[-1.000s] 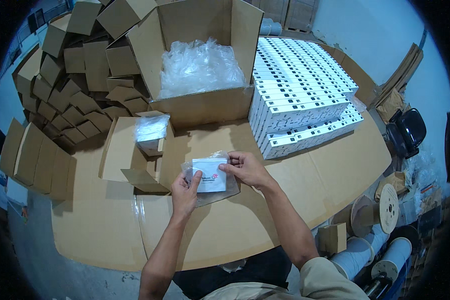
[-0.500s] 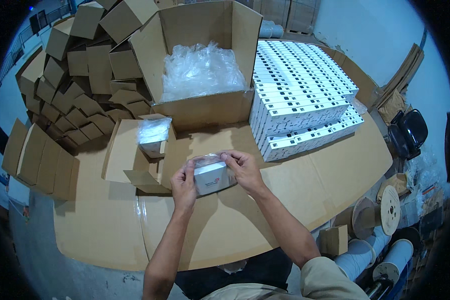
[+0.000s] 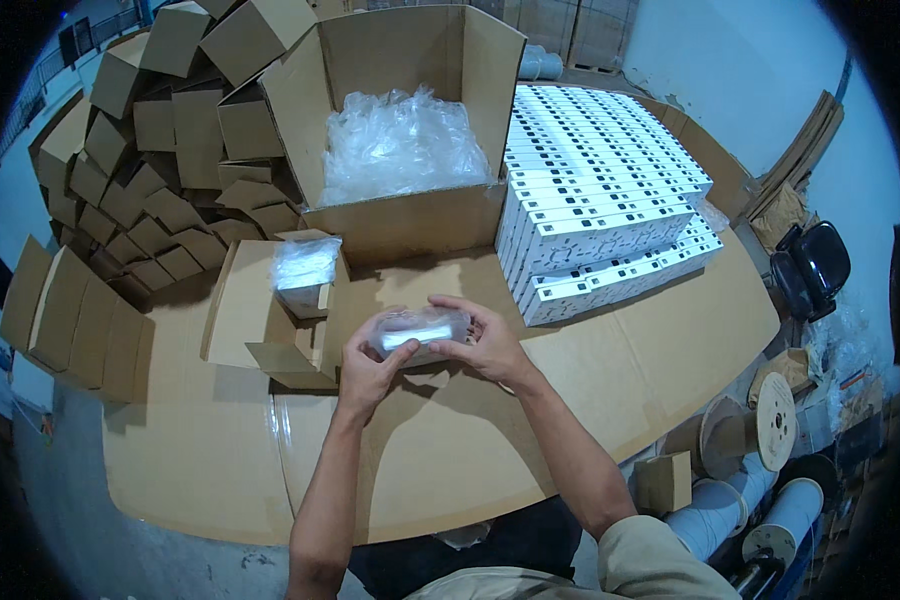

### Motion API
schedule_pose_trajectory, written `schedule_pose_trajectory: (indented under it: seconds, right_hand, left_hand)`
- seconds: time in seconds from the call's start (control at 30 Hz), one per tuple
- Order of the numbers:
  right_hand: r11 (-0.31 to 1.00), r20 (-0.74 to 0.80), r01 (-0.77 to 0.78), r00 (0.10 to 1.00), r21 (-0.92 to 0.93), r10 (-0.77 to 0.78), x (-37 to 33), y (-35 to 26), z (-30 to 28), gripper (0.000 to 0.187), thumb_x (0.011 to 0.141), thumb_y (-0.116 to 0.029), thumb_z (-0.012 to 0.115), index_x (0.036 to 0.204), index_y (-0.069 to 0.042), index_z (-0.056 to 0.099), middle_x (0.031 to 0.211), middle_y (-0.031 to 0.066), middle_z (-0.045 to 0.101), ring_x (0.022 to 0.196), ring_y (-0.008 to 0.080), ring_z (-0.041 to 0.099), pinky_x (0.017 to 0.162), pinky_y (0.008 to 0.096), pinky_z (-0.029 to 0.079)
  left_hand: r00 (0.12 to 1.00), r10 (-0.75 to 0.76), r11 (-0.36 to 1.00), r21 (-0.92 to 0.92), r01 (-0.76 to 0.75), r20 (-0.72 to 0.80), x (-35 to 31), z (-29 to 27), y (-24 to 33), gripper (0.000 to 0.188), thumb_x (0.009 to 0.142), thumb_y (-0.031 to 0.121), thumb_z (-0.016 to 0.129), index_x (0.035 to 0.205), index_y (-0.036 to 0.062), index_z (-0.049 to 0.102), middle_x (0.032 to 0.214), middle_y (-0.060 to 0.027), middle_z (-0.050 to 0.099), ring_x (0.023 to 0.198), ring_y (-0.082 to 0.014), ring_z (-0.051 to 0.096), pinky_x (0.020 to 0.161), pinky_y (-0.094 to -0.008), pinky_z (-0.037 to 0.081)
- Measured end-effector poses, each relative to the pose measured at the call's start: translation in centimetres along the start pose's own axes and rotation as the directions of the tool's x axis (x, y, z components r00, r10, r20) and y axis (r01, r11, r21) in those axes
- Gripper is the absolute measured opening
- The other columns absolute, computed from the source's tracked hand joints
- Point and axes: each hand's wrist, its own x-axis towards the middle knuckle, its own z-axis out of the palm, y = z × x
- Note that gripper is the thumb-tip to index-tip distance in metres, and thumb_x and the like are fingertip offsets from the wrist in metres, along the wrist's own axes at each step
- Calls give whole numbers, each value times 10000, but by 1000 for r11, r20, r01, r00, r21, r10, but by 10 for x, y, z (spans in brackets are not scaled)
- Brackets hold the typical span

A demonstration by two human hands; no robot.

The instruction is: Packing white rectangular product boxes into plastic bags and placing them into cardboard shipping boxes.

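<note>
Between my hands, above the cardboard-covered table, is a small white box in a clear plastic bag (image 3: 417, 336). My left hand (image 3: 368, 366) grips its left end, with the thumb on the near side. At the right end my right hand (image 3: 492, 345) holds it too, thumb in front and fingers over the back. Loose film stands up behind the box's lit face. Just left of my hands sits an open brown carton (image 3: 295, 352); a bagged white box (image 3: 306, 270) stands inside it at the far end.
Behind my hands, a large open carton (image 3: 400, 222) holds a heap of clear plastic bags (image 3: 405, 145). White boxes (image 3: 600, 215) are stacked at the right. Many brown cartons (image 3: 195, 135) pile up at the far left, with several more (image 3: 80, 325) nearer. Cable spools (image 3: 770, 420) stand off the table's right edge.
The bagged box has been tilted, so its printed front no longer faces up at me. My thumbs have come to its near side, and my fingers have shifted behind it.
</note>
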Motion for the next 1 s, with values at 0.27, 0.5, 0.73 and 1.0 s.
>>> schedule_pose_trajectory:
  seconds: [0.27, 0.5, 0.73, 1.0]
  right_hand:
    - [991, 81, -46, 995, -124, 56, 2, 4, -9, 230, 890, -41, 730, 1113, 12, 725, 1059, 65, 722, 969, 111, 635, 861, 272, 520]
    - [977, 5, -75, 997, -199, 77, 2, -11, -7, 143, 897, -69, 724, 1014, 11, 749, 995, 57, 742, 880, 105, 644, 817, 272, 518]
    - [998, -158, 56, 985, -36, -61, 6, 19, -2, 159, 905, -99, 736, 880, 8, 621, 865, 35, 674, 797, 83, 605, 739, 252, 506]
    - [987, -257, 94, 964, 126, -59, 4, 2, 17, 189, 892, -45, 709, 1059, -15, 625, 984, 72, 674, 917, 127, 612, 851, 298, 507]
  left_hand:
    - [998, -20, 995, 102, 14, 59, 3, -15, -14, 181, 898, 96, 752, 1059, 16, 732, 1060, -73, 719, 967, -128, 638, 869, -281, 507]
    - [997, 38, 997, 76, -33, -68, 2, -12, -11, 123, 915, 126, 742, 944, 8, 720, 1000, -64, 721, 889, -100, 620, 802, -256, 494]
    - [975, -20, 1000, 17, 25, -219, 5, 3, -22, 191, 905, 182, 768, 878, 63, 621, 836, 17, 623, 770, -39, 539, 674, -211, 431]
    - [976, -12, 977, -210, -34, -217, 8, 2, -35, 297, 922, 124, 727, 1124, 35, 528, 966, -23, 630, 869, -75, 580, 774, -238, 472]
